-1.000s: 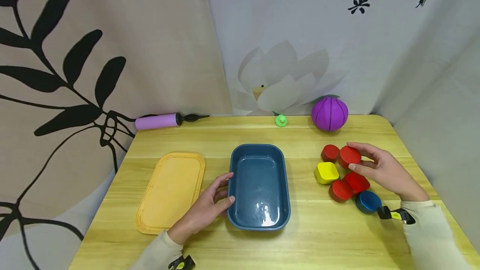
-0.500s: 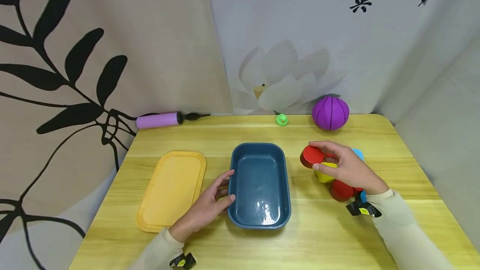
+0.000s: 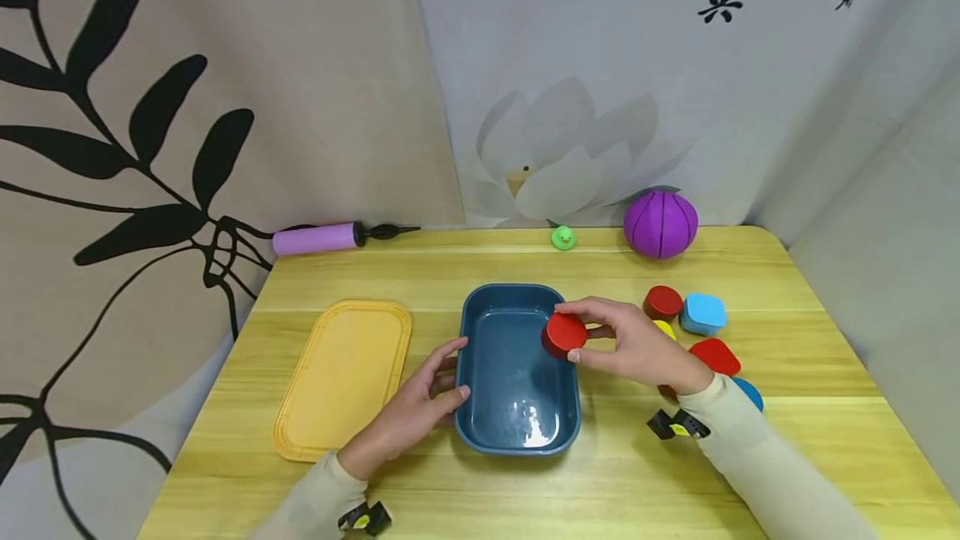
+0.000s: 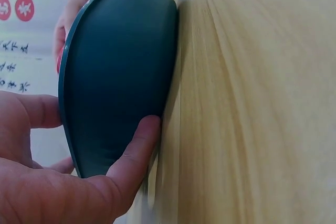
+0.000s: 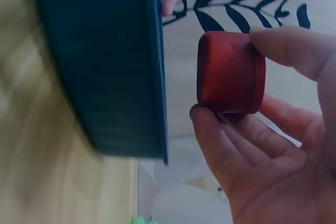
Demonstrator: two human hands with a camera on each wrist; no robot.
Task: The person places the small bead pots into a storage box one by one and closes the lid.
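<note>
Red block is pinched in the right hand above the tray, near two o'clock; the left hand (fingers spread) touches its side at nine o'clock.

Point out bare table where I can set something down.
Bare wood lies between tub and duck, in front of the tub between the sleeves, and from the light-blue block to the table's right edge. It's crowded around the blocks, partly hidden by the right hand, and between lid and tub, where the left hand sits.
</note>
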